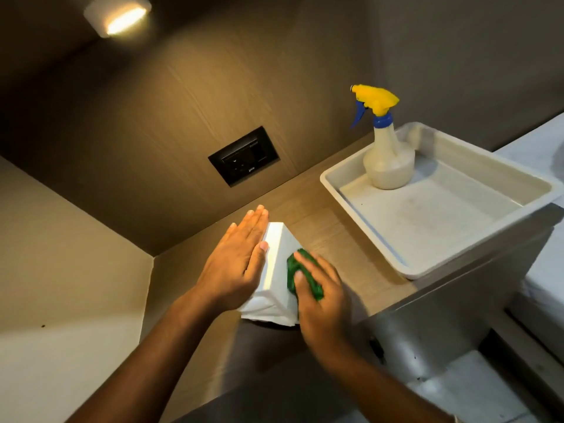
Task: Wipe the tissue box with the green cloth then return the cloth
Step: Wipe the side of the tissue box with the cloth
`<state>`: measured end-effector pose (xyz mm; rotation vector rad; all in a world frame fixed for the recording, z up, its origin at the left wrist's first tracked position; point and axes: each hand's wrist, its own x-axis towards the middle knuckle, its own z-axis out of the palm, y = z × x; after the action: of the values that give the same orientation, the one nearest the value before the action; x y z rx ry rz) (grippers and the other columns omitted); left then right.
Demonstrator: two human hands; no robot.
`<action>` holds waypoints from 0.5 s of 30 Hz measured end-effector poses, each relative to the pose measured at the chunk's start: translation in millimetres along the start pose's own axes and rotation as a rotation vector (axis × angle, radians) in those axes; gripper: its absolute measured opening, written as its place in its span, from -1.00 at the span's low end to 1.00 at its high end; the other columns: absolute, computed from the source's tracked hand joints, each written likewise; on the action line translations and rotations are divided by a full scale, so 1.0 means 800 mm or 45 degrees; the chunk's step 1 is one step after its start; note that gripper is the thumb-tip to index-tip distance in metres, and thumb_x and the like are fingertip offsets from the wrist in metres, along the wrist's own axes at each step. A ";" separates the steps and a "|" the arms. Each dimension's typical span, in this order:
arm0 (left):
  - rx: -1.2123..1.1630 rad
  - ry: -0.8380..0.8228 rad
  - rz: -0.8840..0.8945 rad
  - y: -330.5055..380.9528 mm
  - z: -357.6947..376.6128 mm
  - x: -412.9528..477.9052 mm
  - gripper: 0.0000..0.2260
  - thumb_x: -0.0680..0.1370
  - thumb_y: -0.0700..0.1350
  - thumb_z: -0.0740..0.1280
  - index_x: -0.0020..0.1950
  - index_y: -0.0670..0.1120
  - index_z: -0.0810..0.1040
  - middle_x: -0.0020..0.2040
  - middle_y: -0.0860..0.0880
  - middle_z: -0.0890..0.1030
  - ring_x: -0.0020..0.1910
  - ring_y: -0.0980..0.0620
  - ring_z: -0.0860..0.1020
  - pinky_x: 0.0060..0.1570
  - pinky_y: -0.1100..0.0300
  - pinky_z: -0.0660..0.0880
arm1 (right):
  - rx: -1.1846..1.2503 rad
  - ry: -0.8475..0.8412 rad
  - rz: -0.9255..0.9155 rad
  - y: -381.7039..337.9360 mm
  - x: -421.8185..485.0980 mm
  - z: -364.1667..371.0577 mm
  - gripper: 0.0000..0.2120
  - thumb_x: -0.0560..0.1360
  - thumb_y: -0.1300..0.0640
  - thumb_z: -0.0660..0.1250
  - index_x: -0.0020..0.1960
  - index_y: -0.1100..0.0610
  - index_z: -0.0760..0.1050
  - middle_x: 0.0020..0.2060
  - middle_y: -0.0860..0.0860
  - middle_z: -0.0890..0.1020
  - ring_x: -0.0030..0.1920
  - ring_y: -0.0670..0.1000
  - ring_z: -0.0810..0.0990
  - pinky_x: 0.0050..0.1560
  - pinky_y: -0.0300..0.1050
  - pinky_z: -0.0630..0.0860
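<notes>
A white tissue box (276, 264) stands on the wooden counter (329, 236) near its front edge. My left hand (235, 261) lies flat against the box's left face, fingers straight and together, bracing it. My right hand (320, 297) presses a bunched green cloth (305, 274) against the box's right face; the cloth shows between thumb and fingers, the rest hidden under my palm. The right hand looks slightly blurred.
A white plastic tray (433, 264) sits on the counter to the right, holding a spray bottle (386, 154) with a yellow and blue trigger head. A black wall socket (244, 155) is on the back panel. A lamp (117, 16) glows top left.
</notes>
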<state>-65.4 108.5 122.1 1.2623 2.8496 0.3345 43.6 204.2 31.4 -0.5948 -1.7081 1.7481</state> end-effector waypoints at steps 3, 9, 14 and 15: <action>0.012 0.005 0.007 -0.001 0.001 0.000 -0.48 0.57 0.12 -0.11 0.53 0.05 -0.04 0.56 0.12 -0.01 0.51 0.25 -0.08 0.51 0.11 -0.08 | 0.048 -0.051 0.046 -0.028 0.042 0.007 -0.72 0.57 0.10 0.28 0.26 -0.05 0.54 0.28 -0.05 0.55 0.24 -0.08 0.49 0.22 -0.10 0.49; 0.003 0.029 0.047 -0.005 0.004 0.002 -0.46 0.57 0.09 -0.11 0.54 0.00 0.02 0.58 0.04 0.04 0.52 0.19 -0.06 0.51 0.06 -0.06 | -0.011 -0.093 -0.320 -0.044 0.024 0.006 -0.75 0.56 0.18 0.32 0.21 0.02 0.60 0.32 0.00 0.51 0.32 -0.09 0.46 0.25 -0.26 0.44; 0.012 0.044 0.057 -0.009 0.008 0.005 -0.45 0.56 0.09 -0.12 0.54 -0.03 0.03 0.58 0.02 0.05 0.53 0.15 -0.03 0.51 0.05 -0.06 | 0.127 -0.119 -0.325 -0.023 -0.029 -0.009 -0.70 0.51 0.28 0.36 0.21 0.06 0.60 0.30 0.02 0.52 0.35 -0.11 0.45 0.29 -0.26 0.45; 0.014 0.049 0.053 -0.011 0.007 0.005 -0.45 0.56 0.09 -0.12 0.54 -0.03 0.03 0.58 0.02 0.06 0.53 0.15 -0.02 0.51 0.05 -0.06 | 0.097 -0.111 -0.315 -0.022 -0.040 -0.010 -0.69 0.50 0.29 0.37 0.21 0.06 0.60 0.29 0.01 0.53 0.33 -0.13 0.46 0.28 -0.29 0.44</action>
<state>-74.3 106.8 114.9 1.3338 2.8636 0.3484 74.0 187.6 44.9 -0.2643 -1.6851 1.6738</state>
